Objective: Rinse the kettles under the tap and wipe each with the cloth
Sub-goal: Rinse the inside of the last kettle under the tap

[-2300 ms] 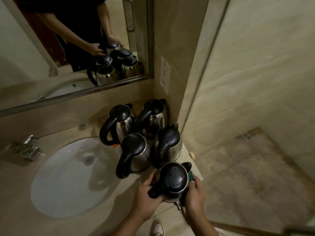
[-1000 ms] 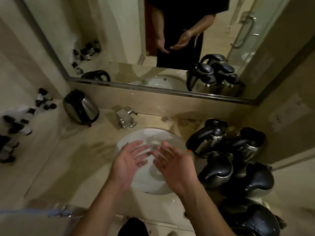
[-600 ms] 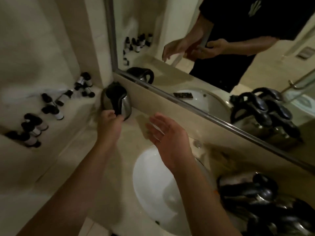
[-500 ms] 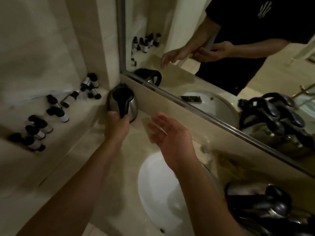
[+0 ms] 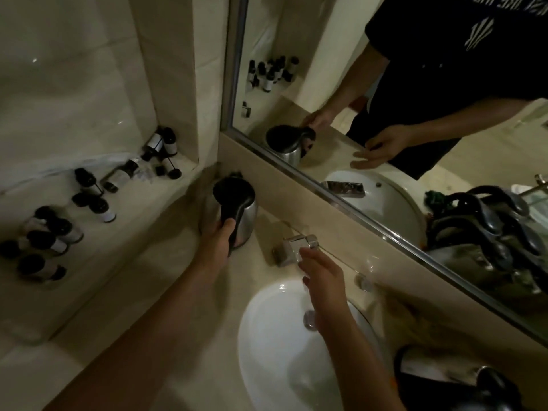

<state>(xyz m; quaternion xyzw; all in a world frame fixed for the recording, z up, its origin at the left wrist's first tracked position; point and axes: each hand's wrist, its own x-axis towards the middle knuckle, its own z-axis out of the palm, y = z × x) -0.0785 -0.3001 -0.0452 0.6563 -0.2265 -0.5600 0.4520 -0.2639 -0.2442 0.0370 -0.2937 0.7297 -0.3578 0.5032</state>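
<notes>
The left hand [image 5: 218, 241] has its grip curled round the black handle of a steel kettle [image 5: 229, 207], which stands on the beige surface [image 5: 166, 298] in the corner beside the mirror [image 5: 385, 120], left of the tap [image 5: 298, 247]. The right hand [image 5: 323, 280] hovers over the back rim of the white sink [image 5: 267, 336], fingers loosely spread and holding nothing, its fingertips just at the tap. More kettles [image 5: 462, 378] crowd the lower right edge. Small dark-capped bottles [image 5: 89, 200] lie scattered on the ledge at left.
</notes>
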